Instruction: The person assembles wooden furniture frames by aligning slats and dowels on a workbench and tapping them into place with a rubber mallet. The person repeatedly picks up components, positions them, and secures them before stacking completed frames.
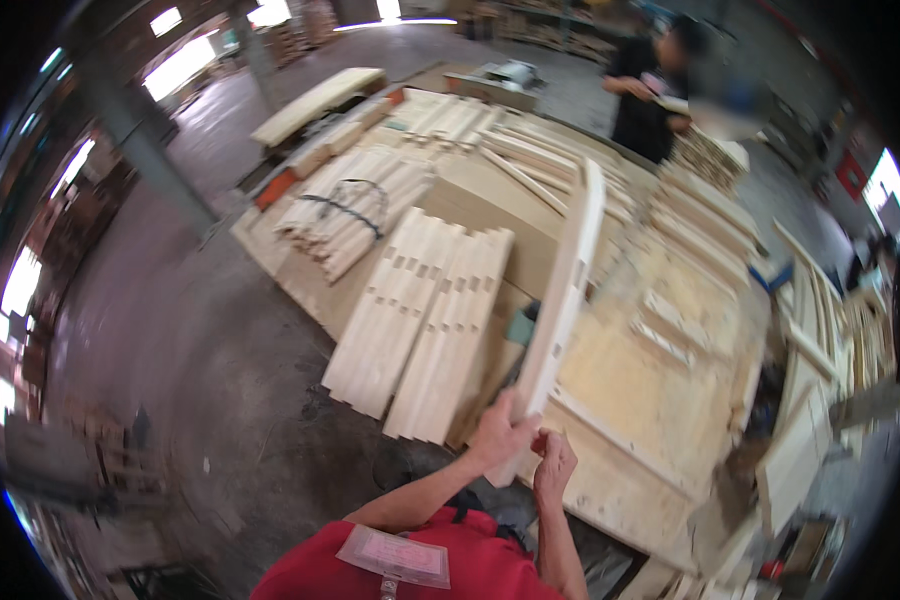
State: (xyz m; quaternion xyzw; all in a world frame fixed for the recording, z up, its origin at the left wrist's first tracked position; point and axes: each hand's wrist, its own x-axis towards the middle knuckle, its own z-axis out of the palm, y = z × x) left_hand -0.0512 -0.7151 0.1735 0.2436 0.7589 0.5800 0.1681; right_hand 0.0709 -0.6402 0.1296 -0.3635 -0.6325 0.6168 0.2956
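Note:
A long pale wooden post [555,330] with slots cut along it stands tilted up in front of me, leaning away over the worktable. My left hand [500,435] is wrapped round it near its lower end. Close beside that end, to the right, is my right hand [555,465], its fingers curled together; whatever they pinch, if anything, is too small to make out. Left of the post, two groups of slotted wooden slats [400,310] lie side by side on the table. Behind them lies a bundle of wooden strips [335,205] tied with a dark strap.
The large plywood worktable [630,390] carries a wooden frame rail [625,440] at right and more stacked strips [530,150] at the far side. Across the table stands a person [645,95] in dark clothes. A steel column [135,130] rises at left; boards [800,450] lean at right.

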